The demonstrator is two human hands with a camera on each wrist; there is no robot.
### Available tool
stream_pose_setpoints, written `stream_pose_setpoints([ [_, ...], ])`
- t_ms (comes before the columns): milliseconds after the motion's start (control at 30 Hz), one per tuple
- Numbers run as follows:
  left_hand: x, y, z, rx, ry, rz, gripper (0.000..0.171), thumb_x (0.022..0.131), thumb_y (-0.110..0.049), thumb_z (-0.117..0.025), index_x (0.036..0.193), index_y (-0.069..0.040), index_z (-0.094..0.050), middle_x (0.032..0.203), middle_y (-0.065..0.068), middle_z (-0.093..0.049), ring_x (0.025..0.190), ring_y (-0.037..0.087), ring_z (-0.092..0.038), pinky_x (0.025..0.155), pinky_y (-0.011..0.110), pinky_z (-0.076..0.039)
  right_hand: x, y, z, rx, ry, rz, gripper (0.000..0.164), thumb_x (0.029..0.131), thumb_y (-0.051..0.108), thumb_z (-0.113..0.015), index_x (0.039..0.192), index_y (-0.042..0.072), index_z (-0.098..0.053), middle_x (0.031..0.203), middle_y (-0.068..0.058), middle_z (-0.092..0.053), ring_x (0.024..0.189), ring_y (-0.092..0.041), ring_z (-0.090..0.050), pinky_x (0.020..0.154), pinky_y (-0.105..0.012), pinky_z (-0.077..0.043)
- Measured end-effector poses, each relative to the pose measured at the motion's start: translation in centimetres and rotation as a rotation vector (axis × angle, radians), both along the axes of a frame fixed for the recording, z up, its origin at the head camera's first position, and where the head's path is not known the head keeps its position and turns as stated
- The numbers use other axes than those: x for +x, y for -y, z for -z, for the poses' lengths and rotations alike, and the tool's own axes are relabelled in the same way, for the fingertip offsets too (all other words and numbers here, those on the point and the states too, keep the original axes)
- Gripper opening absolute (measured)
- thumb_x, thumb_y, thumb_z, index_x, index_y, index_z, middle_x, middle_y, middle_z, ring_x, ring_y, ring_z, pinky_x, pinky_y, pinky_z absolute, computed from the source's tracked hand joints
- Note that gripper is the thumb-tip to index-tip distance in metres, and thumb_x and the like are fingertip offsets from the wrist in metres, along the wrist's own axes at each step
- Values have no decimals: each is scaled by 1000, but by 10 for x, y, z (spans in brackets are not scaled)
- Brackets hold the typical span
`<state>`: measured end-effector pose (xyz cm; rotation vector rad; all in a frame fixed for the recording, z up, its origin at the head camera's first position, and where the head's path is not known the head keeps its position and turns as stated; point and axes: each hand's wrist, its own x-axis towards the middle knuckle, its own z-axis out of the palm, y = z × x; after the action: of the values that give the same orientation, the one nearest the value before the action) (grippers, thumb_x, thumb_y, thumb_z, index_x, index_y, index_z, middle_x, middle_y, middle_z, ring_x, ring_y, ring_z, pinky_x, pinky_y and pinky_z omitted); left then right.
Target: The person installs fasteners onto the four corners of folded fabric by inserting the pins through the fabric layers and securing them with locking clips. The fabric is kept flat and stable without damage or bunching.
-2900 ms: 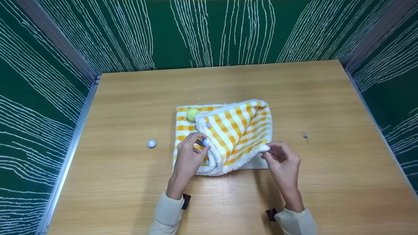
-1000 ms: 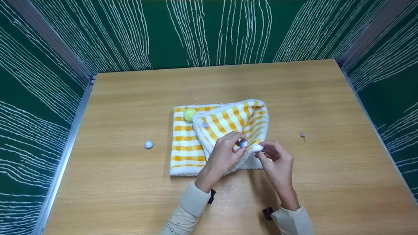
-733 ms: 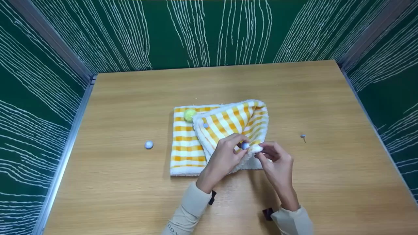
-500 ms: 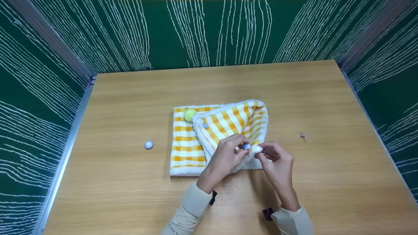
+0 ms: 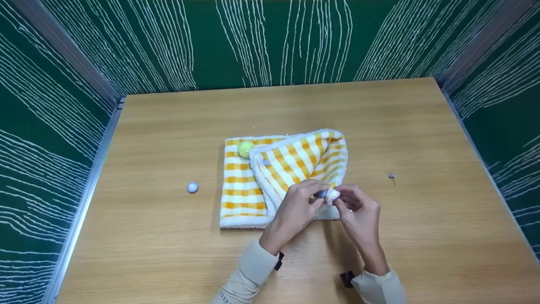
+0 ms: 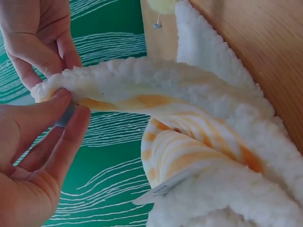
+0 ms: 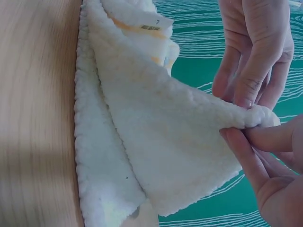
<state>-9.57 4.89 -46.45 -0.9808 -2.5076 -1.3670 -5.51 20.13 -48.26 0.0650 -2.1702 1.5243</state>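
Your left hand (image 5: 296, 204) pinches a small blue piece (image 5: 322, 194); beside it your right hand (image 5: 362, 211), grip closed, pinches the fleecy corner (image 5: 333, 196) of the checked blanket (image 5: 291, 162). The rest lies folded on the worktop (image 5: 164, 139) and should handle light, soft and limp: hold its thick edge.

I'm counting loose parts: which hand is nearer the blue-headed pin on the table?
Right. The right hand is just left of the pin; the left hand is farther left.
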Motion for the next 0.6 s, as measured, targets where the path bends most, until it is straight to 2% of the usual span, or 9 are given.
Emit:
stream_pose_setpoints([
  [133,3,-1,0,-29,17,6,31,86,-6,-67,116,-1,-64,113,7,-63,101,6,-58,82,12,-46,1,-3,0,-8,31,12,21,78,-17,-64,93,-3,-68,87,-14,-70,77,-11,-67,66,-19,-53],
  [233,5,-3,1,-56,-4,9,34,83,-11,-71,115,-3,-64,113,5,-61,103,8,-57,88,13,-43,2,-2,-3,-32,28,5,19,77,-19,-64,92,-8,-67,85,-18,-69,77,-9,-66,66,-18,-53],
  [367,5,-5,3,-86,-35,-18,30,82,-16,-74,109,-6,-66,109,4,-60,101,10,-57,89,15,-43,6,4,-15,-66,-13,-46,18,75,-23,-62,91,-15,-64,82,-25,-67,75,-10,-67,65,-20,-54],
  [433,5,-5,3,-84,-22,-38,25,83,-14,-72,107,-7,-66,108,3,-60,99,9,-57,88,16,-44,7,6,-20,-75,-28,-77,18,75,-25,-60,91,-17,-62,82,-27,-66,74,-13,-67,64,-22,-54],
  [600,4,-2,3,-59,18,-73,18,87,-9,-66,104,-7,-67,106,2,-60,97,8,-57,84,14,-45,5,3,-9,-96,-41,-118,20,78,-23,-60,96,-14,-62,86,-25,-66,73,-21,-69,61,-27,-55],
])
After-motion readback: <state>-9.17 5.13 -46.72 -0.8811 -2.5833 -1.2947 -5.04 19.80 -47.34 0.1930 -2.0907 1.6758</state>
